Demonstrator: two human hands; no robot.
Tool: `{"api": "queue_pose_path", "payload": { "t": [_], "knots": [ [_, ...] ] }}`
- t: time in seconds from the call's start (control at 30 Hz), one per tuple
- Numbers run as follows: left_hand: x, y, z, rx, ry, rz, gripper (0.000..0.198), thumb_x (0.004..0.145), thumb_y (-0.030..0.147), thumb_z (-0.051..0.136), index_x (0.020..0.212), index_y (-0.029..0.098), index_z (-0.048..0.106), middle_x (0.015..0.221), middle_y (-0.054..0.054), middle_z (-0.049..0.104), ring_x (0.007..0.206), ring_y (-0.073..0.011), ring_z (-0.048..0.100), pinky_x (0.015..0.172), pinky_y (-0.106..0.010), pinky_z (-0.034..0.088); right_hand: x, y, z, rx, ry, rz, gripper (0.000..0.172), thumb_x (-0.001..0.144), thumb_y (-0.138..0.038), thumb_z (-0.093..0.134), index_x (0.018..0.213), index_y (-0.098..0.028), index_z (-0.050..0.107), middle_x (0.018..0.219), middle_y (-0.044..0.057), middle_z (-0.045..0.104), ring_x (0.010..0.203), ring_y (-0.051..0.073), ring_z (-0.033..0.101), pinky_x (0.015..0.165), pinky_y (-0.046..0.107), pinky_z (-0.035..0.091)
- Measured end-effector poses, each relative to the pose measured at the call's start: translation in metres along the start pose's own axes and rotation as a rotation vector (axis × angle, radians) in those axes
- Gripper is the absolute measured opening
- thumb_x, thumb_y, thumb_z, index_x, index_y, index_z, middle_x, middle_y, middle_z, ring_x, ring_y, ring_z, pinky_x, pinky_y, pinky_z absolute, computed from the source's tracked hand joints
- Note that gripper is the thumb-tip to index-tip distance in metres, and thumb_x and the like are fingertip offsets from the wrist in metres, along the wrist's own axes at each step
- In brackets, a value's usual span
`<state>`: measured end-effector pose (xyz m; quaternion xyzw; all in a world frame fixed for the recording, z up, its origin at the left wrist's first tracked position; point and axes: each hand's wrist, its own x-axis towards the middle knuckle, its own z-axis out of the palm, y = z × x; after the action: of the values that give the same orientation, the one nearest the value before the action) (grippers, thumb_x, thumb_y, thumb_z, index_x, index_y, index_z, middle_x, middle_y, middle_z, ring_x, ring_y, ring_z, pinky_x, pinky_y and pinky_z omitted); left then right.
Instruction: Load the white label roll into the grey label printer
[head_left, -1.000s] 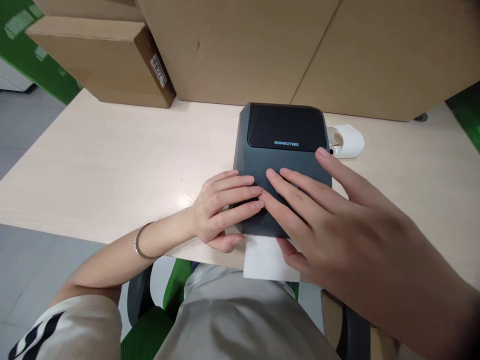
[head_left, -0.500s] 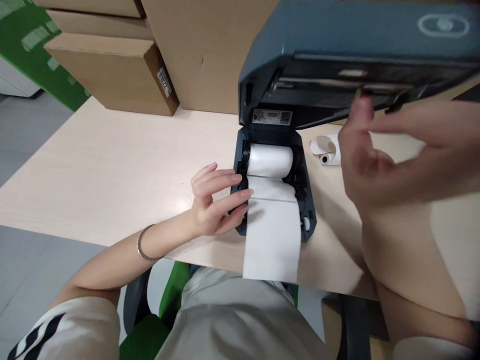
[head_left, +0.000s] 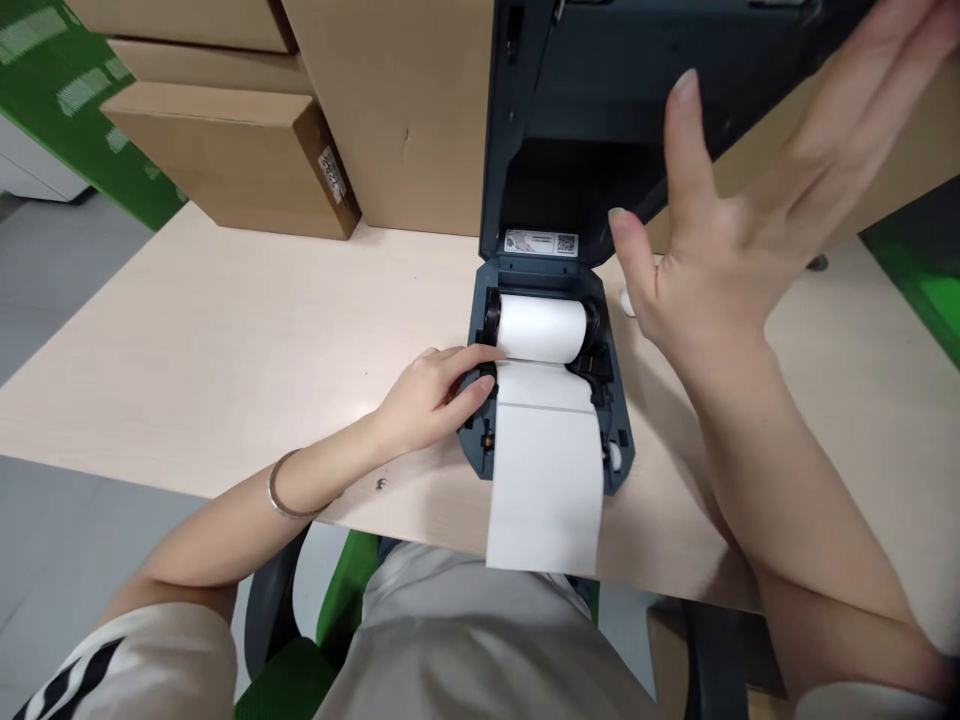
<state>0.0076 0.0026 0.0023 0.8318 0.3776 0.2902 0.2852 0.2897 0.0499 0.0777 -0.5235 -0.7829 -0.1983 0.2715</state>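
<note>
A dark blue label printer (head_left: 619, 425) stands at the table's front edge, its lid (head_left: 592, 85) raised and tilted back. Inside sits a white label roll (head_left: 541, 328) between black holders. From it a strip of labels (head_left: 547, 490) runs forward over the printer's front and past the table edge. My left hand (head_left: 431, 398) rests at the printer's left side, index fingertip at the strip's edge by the roll, thumb apart from it. Fingers spread and holding nothing, my right hand (head_left: 727, 240) is raised in front of the lid's right part; whether it touches the lid, I cannot tell.
Cardboard boxes (head_left: 225, 160) are stacked at the back left, and a large cardboard panel (head_left: 405, 120) stands behind the printer. A small white item (head_left: 627, 302) shows partly behind my right hand. The table (head_left: 225, 340) extends to the left.
The lid has swung further up and back. My right hand has come away from its underside and spread its fingers. My left fingertips have shifted up along the strip towards the roll.
</note>
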Motion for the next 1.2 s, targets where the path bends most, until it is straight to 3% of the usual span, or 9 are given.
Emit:
{"api": "queue_pose_path", "payload": {
  "t": [0.1, 0.37, 0.47, 0.57, 0.67, 0.73, 0.83, 0.97, 1.2],
  "knots": [
    [0.001, -0.004, -0.002, -0.028, -0.013, 0.015, 0.035, 0.108, 0.04, 0.048, 0.127, 0.02, 0.069, 0.108, -0.007, 0.079, 0.078, -0.0181, 0.069, 0.077, -0.033, 0.056, 0.001, 0.002, 0.011, -0.07, 0.133, 0.086, 0.067, 0.11, -0.059, 0.044, 0.17, -0.029, 0.046, 0.184, 0.013, 0.016, 0.172, 0.045, 0.008, 0.132, 0.079, 0.015],
    [0.001, -0.007, -0.002, -0.024, 0.021, 0.07, 0.025, 0.101, 0.032, 0.049, 0.121, 0.022, 0.061, 0.089, 0.001, 0.07, 0.06, -0.0127, 0.056, 0.061, -0.027, 0.049, -0.005, 0.012, 0.036, 0.071, -0.175, 0.169, 0.068, 0.111, -0.06, 0.037, 0.169, -0.026, 0.045, 0.186, 0.011, 0.005, 0.173, 0.042, 0.004, 0.133, 0.073, 0.023],
    [0.001, -0.006, -0.002, -0.013, 0.032, 0.087, 0.018, 0.1, 0.03, 0.049, 0.114, 0.023, 0.058, 0.08, 0.005, 0.064, 0.055, -0.0114, 0.05, 0.056, -0.026, 0.044, -0.005, 0.002, 0.03, 0.074, -0.137, 0.173, 0.062, 0.109, -0.058, 0.042, 0.159, -0.024, 0.057, 0.183, 0.013, 0.018, 0.171, 0.044, 0.013, 0.131, 0.074, 0.029],
    [0.002, -0.005, -0.002, -0.008, 0.039, 0.102, 0.014, 0.102, 0.031, 0.048, 0.11, 0.023, 0.056, 0.076, 0.006, 0.06, 0.055, -0.0123, 0.05, 0.056, -0.027, 0.043, -0.006, -0.018, 0.015, 0.014, -0.052, 0.214, 0.05, 0.108, -0.052, 0.043, 0.135, -0.021, 0.072, 0.158, 0.024, 0.05, 0.151, 0.048, 0.044, 0.113, 0.073, 0.045],
    [0.003, -0.006, -0.002, -0.004, 0.052, 0.107, 0.016, 0.106, 0.037, 0.046, 0.104, 0.024, 0.055, 0.079, 0.003, 0.061, 0.06, -0.0143, 0.054, 0.059, -0.028, 0.045, -0.009, -0.04, 0.003, 0.019, -0.211, 0.142, 0.044, 0.104, -0.045, 0.048, 0.118, -0.013, 0.075, 0.121, 0.025, 0.067, 0.117, 0.043, 0.064, 0.097, 0.064, 0.055],
    [0.004, -0.006, -0.001, -0.005, 0.055, 0.111, 0.02, 0.107, 0.041, 0.046, 0.099, 0.025, 0.054, 0.079, 0.003, 0.06, 0.061, -0.0149, 0.054, 0.061, -0.029, 0.046, -0.013, -0.049, 0.001, 0.108, -0.399, -0.014, 0.042, 0.099, -0.042, 0.054, 0.12, -0.012, 0.075, 0.119, 0.02, 0.071, 0.113, 0.037, 0.068, 0.101, 0.059, 0.057],
    [0.005, -0.007, -0.001, -0.006, 0.057, 0.144, 0.021, 0.107, 0.041, 0.048, 0.094, 0.025, 0.053, 0.077, 0.003, 0.058, 0.06, -0.0144, 0.053, 0.06, -0.028, 0.045, -0.016, -0.05, 0.007, 0.158, -0.556, -0.147, 0.053, 0.095, -0.039, 0.056, 0.14, -0.014, 0.069, 0.141, 0.014, 0.071, 0.13, 0.034, 0.068, 0.121, 0.057, 0.05],
    [0.006, -0.009, -0.001, 0.002, 0.065, 0.184, 0.019, 0.108, 0.038, 0.048, 0.096, 0.025, 0.053, 0.078, 0.003, 0.058, 0.06, -0.0136, 0.053, 0.059, -0.027, 0.045, -0.013, -0.039, 0.021, 0.092, -0.619, -0.143, 0.07, 0.089, -0.038, 0.066, 0.152, -0.009, 0.06, 0.145, 0.019, 0.069, 0.135, 0.037, 0.067, 0.122, 0.058, 0.05],
    [0.005, -0.011, 0.0, 0.017, 0.083, 0.213, 0.021, 0.11, 0.039, 0.047, 0.097, 0.024, 0.054, 0.077, 0.003, 0.057, 0.06, -0.0133, 0.054, 0.059, -0.026, 0.045, -0.002, -0.033, 0.029, 0.063, -0.621, -0.146, 0.055, 0.075, -0.033, 0.075, 0.125, -0.009, 0.071, 0.124, 0.018, 0.076, 0.118, 0.037, 0.072, 0.116, 0.052, 0.051]
  ]
}}
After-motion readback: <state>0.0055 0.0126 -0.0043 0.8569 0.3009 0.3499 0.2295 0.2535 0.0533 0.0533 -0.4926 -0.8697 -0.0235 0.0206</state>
